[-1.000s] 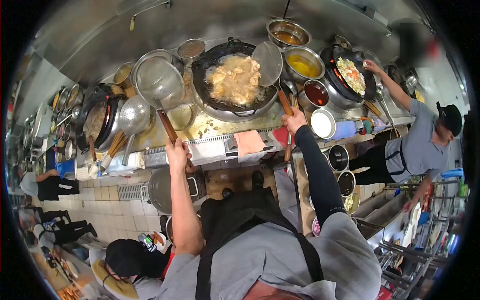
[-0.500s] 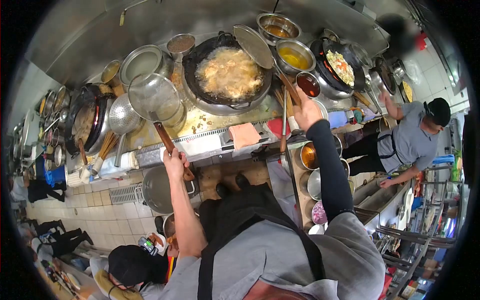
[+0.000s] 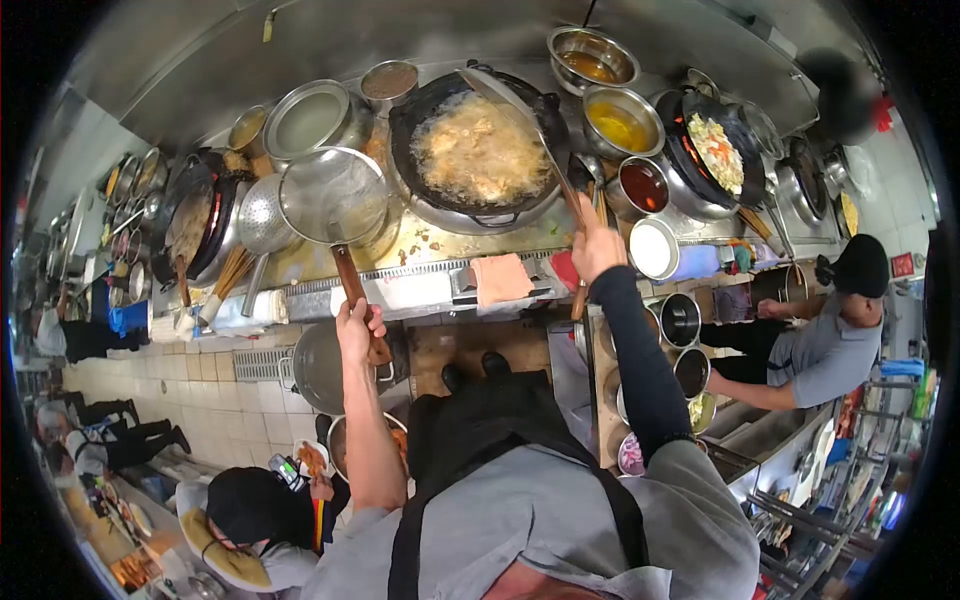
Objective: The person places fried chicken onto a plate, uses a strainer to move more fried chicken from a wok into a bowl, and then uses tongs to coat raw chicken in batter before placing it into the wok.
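Observation:
My left hand (image 3: pixel 360 332) is closed around the wooden handle of a round fine-mesh strainer (image 3: pixel 333 197), held out over the steel counter left of the big wok. My right hand (image 3: pixel 598 248) grips the long wooden handle of a skimmer (image 3: pixel 503 92), whose round head is tipped nearly edge-on over the wok's far right side. In the large black wok (image 3: pixel 405 160), pale golden pieces of food (image 3: pixel 482 150) bubble in foaming oil. A perforated ladle (image 3: pixel 266 214) lies on the counter beside the strainer.
At right stand bowls of yellow liquid (image 3: pixel 624 120) and red sauce (image 3: pixel 643 186), and a wok of vegetables (image 3: pixel 716 150). A pink cloth (image 3: pixel 499 279) hangs at the counter edge. One co-worker (image 3: pixel 835 320) stands at right, another (image 3: pixel 262 515) below left. A large pot (image 3: pixel 322 370) sits low.
My right hand has moved the skimmer left over the wok and tipped its head edge-on. The strainer stays in my left hand. The co-worker at right has lowered a raised hand toward the containers.

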Demonstrator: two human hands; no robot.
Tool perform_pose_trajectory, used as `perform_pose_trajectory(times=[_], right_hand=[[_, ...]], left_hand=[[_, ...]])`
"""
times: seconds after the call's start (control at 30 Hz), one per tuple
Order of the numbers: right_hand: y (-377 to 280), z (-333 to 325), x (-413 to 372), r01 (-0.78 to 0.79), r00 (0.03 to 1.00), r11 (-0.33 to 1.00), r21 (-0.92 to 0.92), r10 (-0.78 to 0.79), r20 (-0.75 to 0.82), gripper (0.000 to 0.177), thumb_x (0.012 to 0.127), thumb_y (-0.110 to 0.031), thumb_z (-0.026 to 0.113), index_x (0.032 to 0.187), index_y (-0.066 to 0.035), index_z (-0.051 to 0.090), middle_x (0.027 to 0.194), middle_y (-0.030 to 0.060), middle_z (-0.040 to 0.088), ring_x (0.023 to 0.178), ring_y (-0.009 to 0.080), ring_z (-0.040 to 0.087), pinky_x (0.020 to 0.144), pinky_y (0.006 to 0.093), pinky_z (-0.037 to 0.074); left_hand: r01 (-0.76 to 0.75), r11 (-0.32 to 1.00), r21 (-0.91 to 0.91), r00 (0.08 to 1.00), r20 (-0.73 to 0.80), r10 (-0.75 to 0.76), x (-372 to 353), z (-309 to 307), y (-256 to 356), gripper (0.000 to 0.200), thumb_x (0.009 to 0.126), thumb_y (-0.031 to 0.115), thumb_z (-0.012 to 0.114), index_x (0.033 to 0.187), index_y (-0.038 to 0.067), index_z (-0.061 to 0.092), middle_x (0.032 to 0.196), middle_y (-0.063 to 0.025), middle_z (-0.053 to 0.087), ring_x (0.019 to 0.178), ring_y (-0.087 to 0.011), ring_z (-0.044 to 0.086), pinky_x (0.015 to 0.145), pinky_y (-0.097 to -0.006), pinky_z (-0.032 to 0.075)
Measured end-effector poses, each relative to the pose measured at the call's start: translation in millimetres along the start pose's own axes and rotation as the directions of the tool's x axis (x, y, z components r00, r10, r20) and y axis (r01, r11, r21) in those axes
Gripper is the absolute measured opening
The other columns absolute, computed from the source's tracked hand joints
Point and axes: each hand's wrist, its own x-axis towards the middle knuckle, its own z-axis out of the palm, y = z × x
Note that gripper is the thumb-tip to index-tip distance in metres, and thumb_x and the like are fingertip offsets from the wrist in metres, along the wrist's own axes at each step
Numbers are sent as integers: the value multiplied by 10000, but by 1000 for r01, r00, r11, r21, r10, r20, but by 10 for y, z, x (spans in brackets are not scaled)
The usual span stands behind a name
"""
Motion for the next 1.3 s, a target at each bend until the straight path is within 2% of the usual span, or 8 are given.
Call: perform_pose_trajectory(times=[0.23, 0.37, 0.5, 0.67, 0.77, 0.97, 1.17, 1.3], right_hand=[[133, -483, 615, 352, 911, 898, -265, -264, 316, 613, 850, -56, 571, 1457, -110, 506, 938, 281, 712, 904, 448, 699, 812, 531, 555], [115, -1176, 731, 477, 873, 838, -266, -417, 252, 557, 837, -42, 603, 1391, -99, 581, 929, 267, 701, 890, 437, 682, 804, 520, 529], [-218, -1445, 690, 473, 872, 845, -248, -409, 268, 586, 812, -22, 583, 1396, -73, 571, 982, 278, 706, 926, 437, 684, 848, 511, 534], [-205, -422, 978, 354, 914, 892, -280, -267, 304, 629, 836, -32, 551, 1460, -89, 502, 1009, 286, 713, 980, 452, 690, 875, 524, 548], [-233, -352, 1002, 276, 953, 921, -273, -224, 206, 648, 842, -36, 556, 1483, -99, 480, 965, 281, 715, 943, 454, 693, 851, 535, 546], [-299, -677, 993, 385, 922, 904, -187, -367, 127, 626, 842, -71, 591, 1463, -91, 506, 894, 287, 702, 871, 459, 682, 812, 551, 535], [-316, -1223, 711, 487, 870, 844, -224, -445, 213, 648, 813, -71, 618, 1454, -121, 534, 895, 276, 700, 845, 445, 686, 788, 539, 542], [-118, -767, 674, 411, 894, 864, -291, -319, 316, 643, 847, -71, 612, 1462, -244, 547, 938, 274, 697, 867, 459, 675, 807, 548, 535]], left_hand=[[163, 973, -161, 978, 155, -138, 275, -618, -568, 152, 1084, 188, 507, 1070, 38, 488, 858, -133, 629, 590, -129, 462, 495, -270, 396], [231, 970, -79, 969, 106, -222, 198, -706, -630, 324, 1095, 352, 483, 1121, 32, 529, 901, -149, 666, 652, -172, 561, 558, -295, 478], [311, 950, -23, 950, 27, -311, 17, -678, -590, 508, 1086, 499, 440, 1170, 11, 552, 942, -156, 693, 757, -208, 658, 639, -323, 539], [231, 950, -208, 916, -284, -285, -66, -1139, -1209, 595, 1072, 544, 432, 1171, -30, 550, 950, -193, 701, 794, -293, 697, 691, -403, 578], [315, 927, -202, 924, -157, -348, -110, -1975, -1908, 556, 1066, 542, 448, 1155, -2, 523, 961, -220, 697, 803, -307, 695, 678, -424, 578], [371, 871, -322, 742, -461, -487, -714, -2006, -2111, 471, 1062, 520, 468, 1117, 53, 503, 952, -234, 701, 723, -320, 692, 616, -427, 585], [378, 842, -386, 746, -411, -523, -936, -2264, -2383, 444, 1070, 513, 450, 1032, 73, 504, 920, -229, 702, 714, -326, 692, 630, -437, 597], [406, 838, -364, 720, -438, -539, -999, -2140, -2411, 434, 1075, 504, 443, 1030, 76, 500, 885, -214, 698, 705, -323, 688, 640, -430, 597]])
